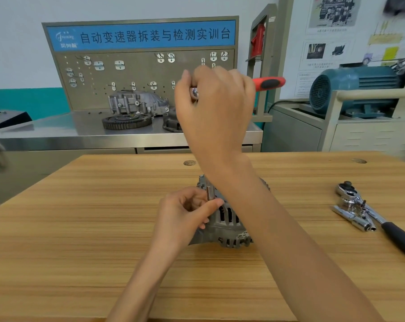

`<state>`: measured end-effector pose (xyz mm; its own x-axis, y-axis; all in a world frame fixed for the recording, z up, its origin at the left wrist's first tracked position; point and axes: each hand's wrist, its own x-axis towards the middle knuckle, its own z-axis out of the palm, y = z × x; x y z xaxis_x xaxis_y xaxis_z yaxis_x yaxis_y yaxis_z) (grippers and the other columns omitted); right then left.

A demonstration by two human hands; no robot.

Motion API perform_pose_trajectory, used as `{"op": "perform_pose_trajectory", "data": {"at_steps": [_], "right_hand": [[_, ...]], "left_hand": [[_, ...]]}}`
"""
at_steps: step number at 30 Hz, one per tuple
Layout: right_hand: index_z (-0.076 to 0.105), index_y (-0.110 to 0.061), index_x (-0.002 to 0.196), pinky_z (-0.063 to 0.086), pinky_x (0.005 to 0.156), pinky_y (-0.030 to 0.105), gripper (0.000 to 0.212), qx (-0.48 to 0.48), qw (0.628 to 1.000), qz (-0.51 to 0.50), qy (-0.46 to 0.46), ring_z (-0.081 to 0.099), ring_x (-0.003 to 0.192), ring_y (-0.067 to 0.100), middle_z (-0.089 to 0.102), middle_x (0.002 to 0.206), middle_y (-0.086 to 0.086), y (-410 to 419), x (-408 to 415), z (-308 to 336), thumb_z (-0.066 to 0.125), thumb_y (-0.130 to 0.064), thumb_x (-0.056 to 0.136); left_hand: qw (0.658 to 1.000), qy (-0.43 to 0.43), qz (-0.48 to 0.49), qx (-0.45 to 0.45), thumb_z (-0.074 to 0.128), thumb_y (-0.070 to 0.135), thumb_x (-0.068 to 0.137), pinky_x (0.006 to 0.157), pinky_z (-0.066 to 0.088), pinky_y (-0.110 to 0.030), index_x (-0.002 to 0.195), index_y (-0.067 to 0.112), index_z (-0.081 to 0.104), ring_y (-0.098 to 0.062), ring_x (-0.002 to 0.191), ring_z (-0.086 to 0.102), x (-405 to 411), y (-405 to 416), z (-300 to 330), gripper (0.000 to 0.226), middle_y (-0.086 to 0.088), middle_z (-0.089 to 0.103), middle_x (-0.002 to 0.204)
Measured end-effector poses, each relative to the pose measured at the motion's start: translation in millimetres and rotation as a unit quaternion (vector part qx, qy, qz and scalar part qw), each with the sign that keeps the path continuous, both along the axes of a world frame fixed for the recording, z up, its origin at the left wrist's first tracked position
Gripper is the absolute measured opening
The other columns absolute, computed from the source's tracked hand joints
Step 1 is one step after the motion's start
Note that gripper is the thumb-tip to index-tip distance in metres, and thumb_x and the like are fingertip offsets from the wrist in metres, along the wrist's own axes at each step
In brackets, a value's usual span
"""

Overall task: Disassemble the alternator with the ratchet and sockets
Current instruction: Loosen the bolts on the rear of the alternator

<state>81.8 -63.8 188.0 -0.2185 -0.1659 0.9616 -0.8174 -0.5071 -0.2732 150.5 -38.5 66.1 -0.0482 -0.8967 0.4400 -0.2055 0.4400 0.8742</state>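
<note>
The alternator sits on the wooden table, right under the left hand and below the raised right forearm. The left hand rests against its ribbed housing and pinches a slim metal socket or extension upright between thumb and fingers, probably to keep it seated on a fastener while steadying the body. The right hand is clenched round the head end of a red-handled ratchet, held high above the left hand with the handle pointing out to its right; the height suggests it is being brought to, or taken off, the upright piece, and whether the two are joined cannot be told. Well off to the right of both hands lie a black-handled ratchet and a few chrome sockets, kept within reach as spares. Beyond the right hand stands a steel bench with a pegboard, a gear ring and a cast housing; right of that, a blue electric motor.
</note>
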Motion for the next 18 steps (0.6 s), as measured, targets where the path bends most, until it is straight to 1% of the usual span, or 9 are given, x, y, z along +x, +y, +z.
{"op": "perform_pose_trajectory", "data": {"at_steps": [3, 5, 6, 8, 10, 13, 15, 17, 18], "right_hand": [[0.044, -0.019, 0.059, 0.032, 0.080, 0.030, 0.034, 0.036, 0.998, 0.057, 0.004, 0.044, 0.066, 0.016, 0.046, 0.058, -0.007, -2, 1, 5, 0.050, -0.023, 0.092], [0.034, -0.022, 0.051, 0.036, 0.077, 0.030, 0.044, 0.071, 0.988, 0.136, -0.023, 0.037, 0.057, 0.013, 0.034, 0.049, -0.012, -6, -1, 8, 0.050, -0.019, 0.092], [0.031, -0.024, 0.048, 0.037, 0.072, 0.028, 0.048, 0.077, 0.976, 0.196, -0.054, 0.033, 0.052, 0.009, 0.029, 0.045, -0.012, -8, -4, 9, 0.051, -0.015, 0.091], [0.030, -0.022, 0.046, 0.031, 0.056, 0.018, 0.051, 0.083, 0.941, 0.310, -0.109, 0.025, 0.045, 0.005, 0.023, 0.041, -0.012, -10, -12, 11, 0.052, -0.007, 0.089], [0.033, -0.016, 0.049, 0.027, 0.051, 0.017, 0.047, 0.113, 0.902, 0.398, -0.126, 0.025, 0.047, 0.007, 0.025, 0.045, -0.008, -11, -19, 13, 0.052, -0.004, 0.090], [0.037, -0.013, 0.049, 0.041, 0.065, 0.016, 0.046, 0.173, 0.831, 0.512, -0.134, 0.034, 0.055, 0.018, 0.032, 0.049, 0.002, -13, -22, 15, 0.046, -0.005, 0.094], [0.038, -0.014, 0.047, 0.045, 0.076, 0.017, 0.050, 0.193, 0.776, 0.577, -0.165, 0.039, 0.052, 0.013, 0.036, 0.047, -0.001, -14, -23, 16, 0.044, -0.005, 0.095], [0.038, -0.014, 0.047, 0.046, 0.079, 0.017, 0.050, 0.191, 0.755, 0.601, -0.178, 0.041, 0.051, 0.010, 0.037, 0.045, -0.003, -13, -22, 16, 0.043, -0.005, 0.095], [0.039, -0.014, 0.047, 0.046, 0.077, 0.016, 0.049, 0.184, 0.762, 0.595, -0.175, 0.041, 0.052, 0.011, 0.037, 0.046, -0.002, -13, -22, 15, 0.043, -0.004, 0.095]], "left_hand": [[1.000, 0.000, -0.005, 0.006, 0.073, 0.021, 0.076, 0.046, 0.043, -0.014, 0.066, 0.019, 0.065, -0.002, 0.043, 0.051, 0, 0, 0, 0.013, 0.009, 0.055, 0.046], [1.000, 0.003, -0.014, 0.007, 0.074, 0.019, 0.078, 0.047, 0.043, -0.014, 0.058, 0.028, 0.063, -0.002, 0.044, 0.051, 0, 0, 0, 0.025, 0.011, 0.053, 0.046], [1.000, 0.005, -0.018, 0.007, 0.074, 0.019, 0.079, 0.047, 0.043, -0.014, 0.057, 0.029, 0.063, -0.003, 0.045, 0.051, 1, 0, -1, 0.027, 0.011, 0.053, 0.046], [0.999, 0.014, -0.030, 0.012, 0.074, 0.019, 0.080, 0.048, 0.043, -0.014, 0.068, 0.028, 0.068, -0.003, 0.046, 0.050, 1, 0, -1, 0.016, 0.011, 0.053, 0.048], [0.999, 0.018, -0.042, 0.018, 0.072, 0.019, 0.081, 0.049, 0.044, -0.014, 0.080, 0.024, 0.072, -0.002, 0.047, 0.049, 1, 1, 0, 0.005, 0.012, 0.052, 0.048], [0.998, 0.014, -0.052, 0.015, 0.070, 0.018, 0.083, 0.050, 0.044, -0.015, 0.083, 0.025, 0.074, -0.002, 0.048, 0.049, 2, 0, -1, 0.008, 0.011, 0.050, 0.048], [0.998, 0.021, -0.059, 0.016, 0.071, 0.018, 0.082, 0.049, 0.044, -0.014, 0.082, 0.026, 0.075, -0.001, 0.047, 0.049, 4, 1, 0, 0.010, 0.010, 0.053, 0.049], [0.998, 0.027, -0.059, 0.023, 0.071, 0.020, 0.081, 0.048, 0.043, -0.014, 0.080, 0.026, 0.074, 0.000, 0.046, 0.049, 4, 2, 0, 0.007, 0.009, 0.055, 0.050], [0.998, 0.030, -0.055, 0.027, 0.071, 0.020, 0.080, 0.046, 0.041, -0.013, 0.077, 0.025, 0.074, 0.000, 0.045, 0.049, 3, 2, 1, 0.006, 0.009, 0.054, 0.049]]}}
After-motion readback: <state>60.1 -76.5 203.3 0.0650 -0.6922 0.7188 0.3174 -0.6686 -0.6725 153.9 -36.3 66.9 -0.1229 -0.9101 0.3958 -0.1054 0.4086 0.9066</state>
